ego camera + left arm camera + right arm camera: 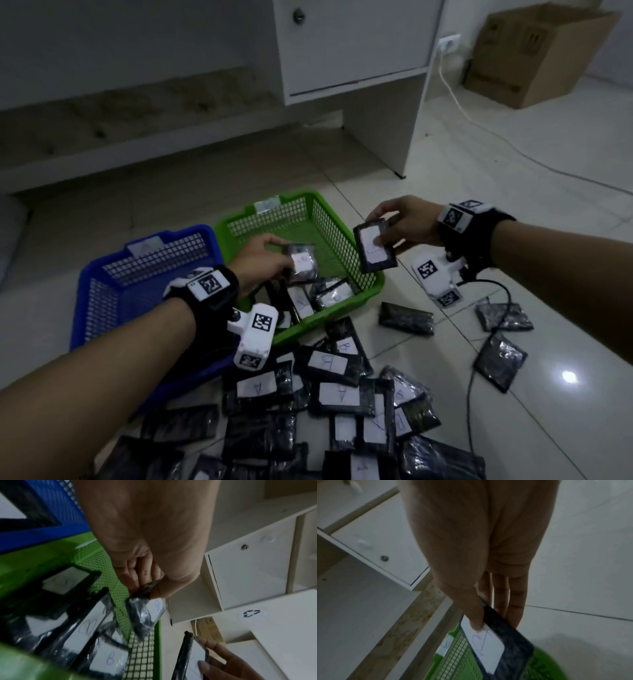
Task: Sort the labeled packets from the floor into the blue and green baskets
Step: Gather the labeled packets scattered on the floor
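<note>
My left hand (pixel 267 255) pinches a black packet with a white label (pixel 301 263) over the inside of the green basket (pixel 368 289); in the left wrist view that packet (pixel 145 615) hangs from the fingertips above several labeled packets lying in the basket. My right hand (pixel 399 224) holds another labeled black packet (pixel 375 248) above the green basket's right rim, thumb pressed on its label (pixel 485 641). The blue basket (pixel 102 308) stands to the left of the green one. A heap of black packets (pixel 329 387) with A and B labels lies on the floor in front.
A white cabinet (pixel 356 48) stands behind the baskets, with a cardboard box (pixel 537 54) at the back right. A white cable (pixel 479 123) runs from a wall socket across the tiles. Loose packets (pixel 500 363) and a dark cable lie on the right.
</note>
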